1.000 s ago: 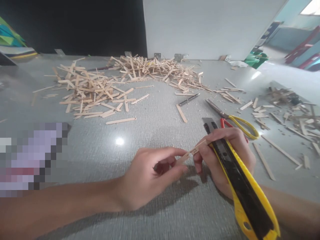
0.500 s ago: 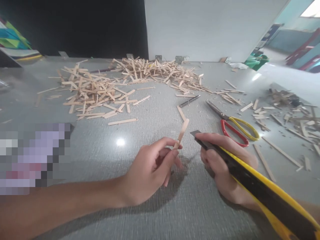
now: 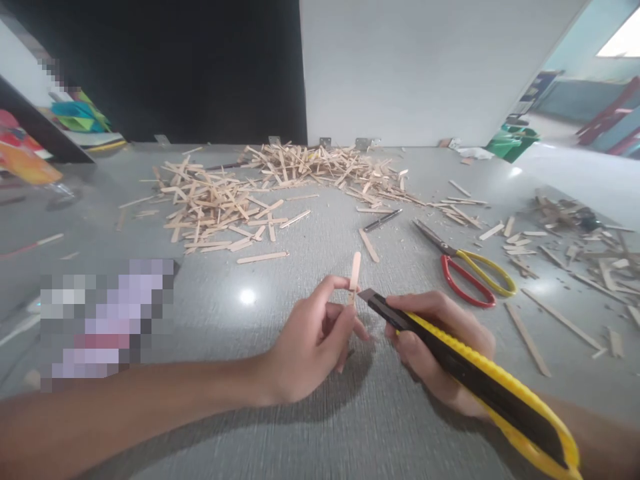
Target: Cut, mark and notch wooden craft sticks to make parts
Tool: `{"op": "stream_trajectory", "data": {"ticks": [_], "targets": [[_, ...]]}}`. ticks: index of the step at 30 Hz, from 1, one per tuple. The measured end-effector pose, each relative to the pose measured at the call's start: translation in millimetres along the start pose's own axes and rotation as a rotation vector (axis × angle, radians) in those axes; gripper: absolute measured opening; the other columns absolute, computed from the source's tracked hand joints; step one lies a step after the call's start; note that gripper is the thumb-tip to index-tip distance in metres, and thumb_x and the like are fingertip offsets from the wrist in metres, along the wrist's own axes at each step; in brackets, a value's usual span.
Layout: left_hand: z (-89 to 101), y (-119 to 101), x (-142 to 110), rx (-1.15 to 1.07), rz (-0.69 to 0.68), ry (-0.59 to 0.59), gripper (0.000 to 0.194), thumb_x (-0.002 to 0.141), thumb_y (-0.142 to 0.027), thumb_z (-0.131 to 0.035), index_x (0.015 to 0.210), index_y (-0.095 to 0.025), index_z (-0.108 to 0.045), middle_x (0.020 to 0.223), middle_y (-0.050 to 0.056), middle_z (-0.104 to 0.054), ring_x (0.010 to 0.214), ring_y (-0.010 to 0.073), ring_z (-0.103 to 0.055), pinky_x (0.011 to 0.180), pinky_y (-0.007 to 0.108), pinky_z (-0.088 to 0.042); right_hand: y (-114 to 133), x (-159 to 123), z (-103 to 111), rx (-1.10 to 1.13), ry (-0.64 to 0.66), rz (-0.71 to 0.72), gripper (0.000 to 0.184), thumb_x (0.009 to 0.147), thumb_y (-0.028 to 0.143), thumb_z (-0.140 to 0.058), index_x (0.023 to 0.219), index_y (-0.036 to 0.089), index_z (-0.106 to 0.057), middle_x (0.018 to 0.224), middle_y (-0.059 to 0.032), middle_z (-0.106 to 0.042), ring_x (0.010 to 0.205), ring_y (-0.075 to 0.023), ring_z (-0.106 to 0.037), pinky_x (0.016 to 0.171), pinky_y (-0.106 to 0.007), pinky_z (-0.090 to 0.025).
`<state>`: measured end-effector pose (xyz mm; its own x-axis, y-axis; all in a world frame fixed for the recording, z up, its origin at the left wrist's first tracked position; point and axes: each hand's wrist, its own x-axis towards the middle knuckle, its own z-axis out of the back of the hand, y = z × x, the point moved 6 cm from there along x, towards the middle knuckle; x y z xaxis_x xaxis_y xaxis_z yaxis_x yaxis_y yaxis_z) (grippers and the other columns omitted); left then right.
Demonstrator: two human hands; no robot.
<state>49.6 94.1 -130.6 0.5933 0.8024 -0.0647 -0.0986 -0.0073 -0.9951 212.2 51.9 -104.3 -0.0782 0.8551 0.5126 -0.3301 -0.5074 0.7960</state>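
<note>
Between thumb and fingers, my left hand [image 3: 315,340] pinches a short wooden craft stick [image 3: 355,270], its rounded end pointing up. My right hand [image 3: 440,353] is wrapped round a yellow and black utility knife [image 3: 480,380]. The knife's blade [image 3: 367,295] is at the stick, just above my left thumb; whether it touches the wood I cannot tell. Behind my hands another stick piece [image 3: 369,245] lies on the table beside a dark pen [image 3: 383,221].
Heaps of craft sticks [image 3: 215,207] lie toward the back. Scissors [image 3: 463,267] with red and yellow handles rest right of centre. Wood scraps [image 3: 610,267] are scattered at the right. A blurred-out object [image 3: 110,327] lies at the left, and a green bin [image 3: 513,142] stands beyond the table.
The knife has moved left, bringing its blade to the stick. The stick in my left hand has turned more upright. The camera view has shifted a little.
</note>
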Motion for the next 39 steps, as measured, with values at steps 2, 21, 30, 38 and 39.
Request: {"op": "stream_trajectory", "data": {"ticks": [2, 21, 30, 38, 39], "targets": [[-0.4, -1, 0, 0.004, -0.001, 0.006, 0.024, 0.107, -0.046, -0.046, 0.121, -0.027, -0.043, 0.084, 0.0, -0.072, 0.046, 0.0074, -0.054, 0.045, 0.019, -0.044, 1, -1, 0, -0.031, -0.006, 0.005, 0.021, 0.093, 0.018, -0.063, 0.113, 0.026, -0.064, 0.068, 0.0032, -0.07, 0.04, -0.0099, -0.054, 0.038, -0.021, -0.044], [-1.6, 3, -2, 0.118, -0.102, 0.009, 0.025, 0.108, -0.049, -0.04, 0.114, -0.024, -0.039, 0.084, 0.0, -0.063, 0.043, 0.0058, -0.046, 0.042, 0.019, -0.037, 5, -5, -17, -0.164, 0.102, 0.137, 0.03, 0.094, 0.009, -0.058, 0.12, 0.023, -0.06, 0.082, 0.0008, -0.068, 0.056, -0.0104, -0.059, 0.053, -0.022, -0.049], [-2.2, -1, -3, 0.149, -0.115, 0.015, 0.025, 0.107, -0.049, -0.04, 0.113, -0.025, -0.036, 0.076, -0.003, -0.061, 0.043, 0.0075, -0.044, 0.041, 0.018, -0.034, 11, -9, -21, -0.207, 0.149, 0.209, 0.036, 0.094, 0.004, -0.054, 0.123, 0.025, -0.057, 0.082, 0.0021, -0.062, 0.059, -0.0118, -0.059, 0.057, -0.022, -0.052], [-2.1, 1, -1, 0.139, -0.104, 0.016, 0.028, 0.108, -0.051, -0.038, 0.116, -0.025, -0.036, 0.078, -0.003, -0.061, 0.047, 0.0096, -0.052, 0.046, 0.022, -0.041, 4, -10, -20, -0.217, 0.15, 0.171, 0.033, 0.095, 0.007, -0.055, 0.123, 0.024, -0.058, 0.085, -0.0007, -0.067, 0.059, -0.0134, -0.06, 0.056, -0.025, -0.051], [-2.1, 1, -1, 0.141, -0.106, 0.019, 0.027, 0.108, -0.05, -0.038, 0.117, -0.024, -0.036, 0.077, -0.003, -0.061, 0.048, 0.01, -0.054, 0.048, 0.023, -0.043, 4, -10, -19, -0.22, 0.148, 0.171, 0.034, 0.095, 0.007, -0.055, 0.124, 0.024, -0.058, 0.085, -0.0006, -0.068, 0.059, -0.0134, -0.06, 0.056, -0.025, -0.051]]}}
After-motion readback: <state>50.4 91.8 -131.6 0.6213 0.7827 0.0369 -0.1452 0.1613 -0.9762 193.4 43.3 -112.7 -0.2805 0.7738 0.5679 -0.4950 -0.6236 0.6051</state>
